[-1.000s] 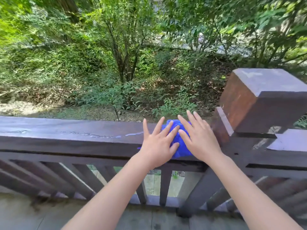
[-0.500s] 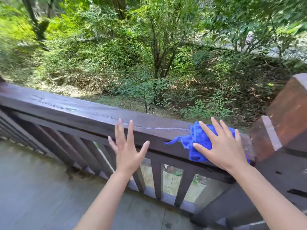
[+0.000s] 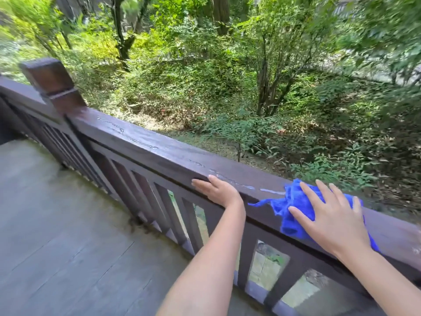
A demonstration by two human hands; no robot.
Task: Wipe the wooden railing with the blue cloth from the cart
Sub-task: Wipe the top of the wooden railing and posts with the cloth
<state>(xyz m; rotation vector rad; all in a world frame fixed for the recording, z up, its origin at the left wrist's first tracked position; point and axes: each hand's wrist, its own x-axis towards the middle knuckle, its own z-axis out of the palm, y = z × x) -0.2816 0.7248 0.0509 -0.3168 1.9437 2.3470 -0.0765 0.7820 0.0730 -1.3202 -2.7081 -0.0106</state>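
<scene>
Plank deck floor (image 3: 68,236), grey and weathered, is seen at lower left. Square wooden post (image 3: 51,82), dark brown with a capped top, is set at the far left end of the rail. Wooden railing (image 3: 145,144), dark brown, runs from the post down to the right edge; a thin line of water beads (image 3: 127,135) is carried along its flat top, and upright slats (image 3: 145,195) are fitted beneath it. Left hand (image 3: 216,190) is laid on the near edge of the top rail, palm down, fingers loosely curved over the wood; nothing is grasped. Blue cloth (image 3: 293,206), bunched, is lying on the top rail just right of the left hand, one corner trailing leftward. Right hand (image 3: 330,215) is pressed flat on the cloth, fingers spread and unclenched, pinning it to the rail. Trees and undergrowth (image 3: 250,76) are seen beyond the railing.
</scene>
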